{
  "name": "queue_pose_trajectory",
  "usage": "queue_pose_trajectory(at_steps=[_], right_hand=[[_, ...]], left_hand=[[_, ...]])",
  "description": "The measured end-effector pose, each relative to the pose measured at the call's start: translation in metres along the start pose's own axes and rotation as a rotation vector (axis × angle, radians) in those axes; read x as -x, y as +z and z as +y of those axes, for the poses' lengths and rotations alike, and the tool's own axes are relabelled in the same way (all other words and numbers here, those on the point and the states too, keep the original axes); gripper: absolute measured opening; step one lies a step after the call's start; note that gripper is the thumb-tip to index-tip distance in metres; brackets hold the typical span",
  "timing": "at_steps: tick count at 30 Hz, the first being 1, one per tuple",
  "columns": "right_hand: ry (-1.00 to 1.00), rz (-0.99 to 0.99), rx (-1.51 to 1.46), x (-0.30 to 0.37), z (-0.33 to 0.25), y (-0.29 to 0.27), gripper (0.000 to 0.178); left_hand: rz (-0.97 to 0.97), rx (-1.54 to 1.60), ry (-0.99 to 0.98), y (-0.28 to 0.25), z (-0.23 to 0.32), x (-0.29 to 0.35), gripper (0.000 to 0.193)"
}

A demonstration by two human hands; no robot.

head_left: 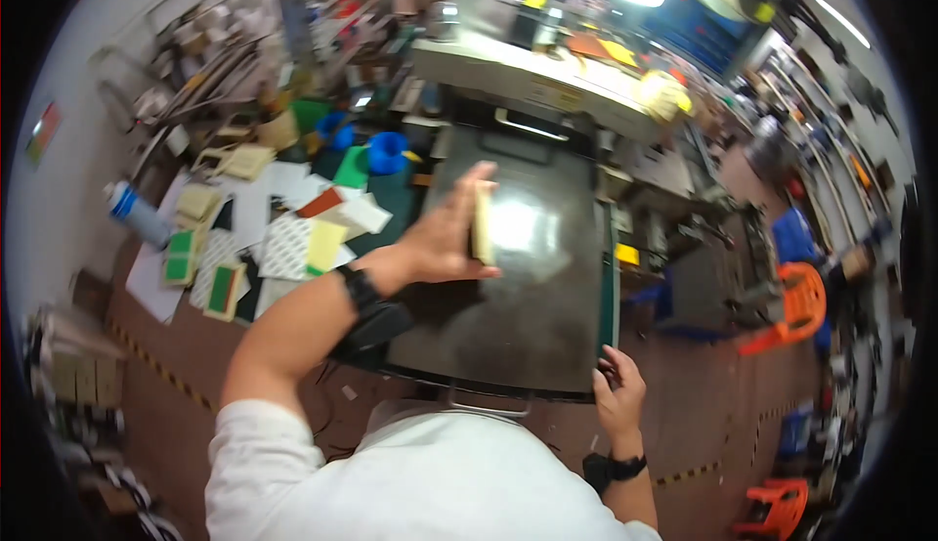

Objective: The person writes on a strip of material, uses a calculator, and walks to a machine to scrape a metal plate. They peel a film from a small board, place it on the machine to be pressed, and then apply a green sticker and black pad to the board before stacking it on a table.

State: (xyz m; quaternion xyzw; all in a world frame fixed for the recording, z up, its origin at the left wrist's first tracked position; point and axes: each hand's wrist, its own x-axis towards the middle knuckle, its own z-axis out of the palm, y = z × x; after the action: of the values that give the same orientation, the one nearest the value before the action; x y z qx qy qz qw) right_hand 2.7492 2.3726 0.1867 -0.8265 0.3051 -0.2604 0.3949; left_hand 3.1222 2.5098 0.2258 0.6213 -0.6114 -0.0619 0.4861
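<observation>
My left hand [447, 235] reaches over a dark, shiny flat plate [518, 316] and grips a pale yellow slab [483, 223], seen nearly edge-on. Thumb and fingers span its two ends, and its underside is hidden, so I cannot tell whether it touches the plate. At the plate's front right corner is my right hand [619, 389], its fingers curled inward. Something dark shows between those fingers, too small to make out. Both wrists wear black bands.
Left of the plate, a table carries white sheets [288, 248], pale blocks with green faces [181, 256], blue tape rolls [388, 153] and a blue-grey bottle [137, 214]. Metal handles [531, 126] sit at the plate's far and near ends. An orange chair [801, 297] stands right.
</observation>
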Motion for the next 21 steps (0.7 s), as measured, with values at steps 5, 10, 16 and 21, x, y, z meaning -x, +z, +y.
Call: queue_pose_trajectory(at_steps=[5,10,16,21], right_hand=[[-0.109,0.119,0.055,-0.013,-0.005,-0.024,0.032],[-0.179,0.072,-0.044,-0.037,-0.045,-0.024,0.023],[-0.149,-0.392,-0.350,-0.055,-0.119,0.025,0.019],[0.013,-0.638,-0.485,-0.046,-0.167,0.052,0.019]], left_hand=[[0.121,0.093,-0.105,-0.024,0.025,0.039,0.138],[0.177,0.290,-0.073,-0.016,0.039,0.056,0.139],[0.273,0.544,-0.011,0.011,0.081,0.061,0.139],[0.277,0.530,0.052,0.023,0.103,0.082,0.137]])
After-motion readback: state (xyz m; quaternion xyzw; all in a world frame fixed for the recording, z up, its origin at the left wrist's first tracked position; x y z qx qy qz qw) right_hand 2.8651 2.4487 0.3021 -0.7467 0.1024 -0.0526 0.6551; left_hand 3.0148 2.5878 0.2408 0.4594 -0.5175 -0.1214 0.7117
